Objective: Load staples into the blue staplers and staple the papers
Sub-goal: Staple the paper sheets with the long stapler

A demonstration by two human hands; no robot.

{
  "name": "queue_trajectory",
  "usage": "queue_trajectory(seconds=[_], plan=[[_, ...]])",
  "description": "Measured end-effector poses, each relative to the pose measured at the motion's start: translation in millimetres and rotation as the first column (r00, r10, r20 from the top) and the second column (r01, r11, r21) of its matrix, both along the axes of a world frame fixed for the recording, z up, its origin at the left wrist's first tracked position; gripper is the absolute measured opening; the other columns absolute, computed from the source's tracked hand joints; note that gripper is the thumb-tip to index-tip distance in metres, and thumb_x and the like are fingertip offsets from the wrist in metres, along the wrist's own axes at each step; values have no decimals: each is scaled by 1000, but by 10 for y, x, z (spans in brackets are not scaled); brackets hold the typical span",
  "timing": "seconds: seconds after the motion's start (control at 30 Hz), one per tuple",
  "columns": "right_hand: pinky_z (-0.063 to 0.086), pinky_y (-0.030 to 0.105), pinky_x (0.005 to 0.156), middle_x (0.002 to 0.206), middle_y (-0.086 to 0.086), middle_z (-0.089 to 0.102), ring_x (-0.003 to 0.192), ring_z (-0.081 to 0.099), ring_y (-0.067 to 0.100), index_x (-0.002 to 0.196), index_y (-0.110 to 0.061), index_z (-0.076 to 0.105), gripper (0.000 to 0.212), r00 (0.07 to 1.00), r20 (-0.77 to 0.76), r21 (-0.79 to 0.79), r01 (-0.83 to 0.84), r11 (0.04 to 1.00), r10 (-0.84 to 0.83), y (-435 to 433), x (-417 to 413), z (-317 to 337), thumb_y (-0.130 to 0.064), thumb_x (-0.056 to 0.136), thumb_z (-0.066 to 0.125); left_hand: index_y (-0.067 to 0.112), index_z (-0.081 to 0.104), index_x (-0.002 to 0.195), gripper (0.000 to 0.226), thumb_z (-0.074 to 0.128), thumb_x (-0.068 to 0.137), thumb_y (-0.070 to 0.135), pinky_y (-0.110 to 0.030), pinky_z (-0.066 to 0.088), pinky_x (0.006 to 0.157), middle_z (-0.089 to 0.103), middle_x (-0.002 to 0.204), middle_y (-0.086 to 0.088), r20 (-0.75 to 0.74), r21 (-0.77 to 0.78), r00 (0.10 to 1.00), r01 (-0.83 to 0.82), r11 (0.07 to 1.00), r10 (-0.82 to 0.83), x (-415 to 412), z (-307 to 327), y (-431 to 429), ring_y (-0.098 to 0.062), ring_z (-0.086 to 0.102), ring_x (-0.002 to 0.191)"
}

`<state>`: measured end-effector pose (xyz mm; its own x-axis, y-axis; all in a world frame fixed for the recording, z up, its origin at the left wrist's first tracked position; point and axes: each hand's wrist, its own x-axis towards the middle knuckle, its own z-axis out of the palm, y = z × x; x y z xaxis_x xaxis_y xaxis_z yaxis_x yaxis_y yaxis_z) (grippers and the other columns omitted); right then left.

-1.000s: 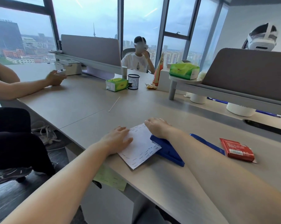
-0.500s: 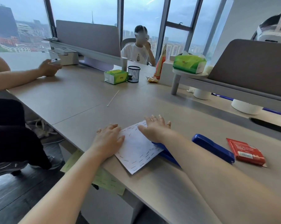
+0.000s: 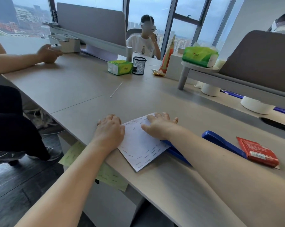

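A white sheet of paper (image 3: 138,145), dotted with several staples, lies near the desk's front edge. My left hand (image 3: 110,130) rests with curled fingers on its left edge, the thumb on the sheet. Across the sheet's far right corner my right hand (image 3: 159,125) lies flat with its fingers spread. A blue stapler (image 3: 176,153) sticks out from under the paper's right edge and runs beneath my right forearm. Right of the forearm is another blue stapler part (image 3: 223,143); whether it is a second stapler I cannot tell. A red staple packet (image 3: 258,151) lies beside it.
A green tissue pack (image 3: 120,67) and a black mesh cup (image 3: 139,65) stand farther back, with a thin white stick (image 3: 116,89) nearer. Another person's arm (image 3: 23,59) rests on the desk at left. A raised shelf (image 3: 202,71) stands at right. A yellow-green sheet (image 3: 109,176) hangs below the desk edge.
My right hand has left the blue stapler and slid forward onto the paper, its fingers spreading. The left hand's fingers have curled at the sheet's left edge.
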<state>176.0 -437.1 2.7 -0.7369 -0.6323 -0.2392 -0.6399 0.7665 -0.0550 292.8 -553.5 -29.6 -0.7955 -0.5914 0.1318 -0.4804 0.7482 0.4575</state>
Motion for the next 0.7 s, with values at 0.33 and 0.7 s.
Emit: queue_trajectory(seconds=[0.33,0.7], plan=[[17,53,109,152,5,25,139,18,28,142,-21,23,57,999,-46,-240,-28,970,18,55,29,-1,-43,91,32,8,47,122,51,42,89,47,-39,35,100,45,129,-11,98,-200,994,-22,979,43,35,37,66,-28,39,121],[50,25,70,81,-3,63,75,59,15,94,-12,65,18,985,-42,-696,-150,702,168,378,142,227,-24,90,52,13,45,122,86,56,63,76,-36,46,87,54,123,-6,297,-107,949,-81,991,110,77,247,-22,-23,52,114]])
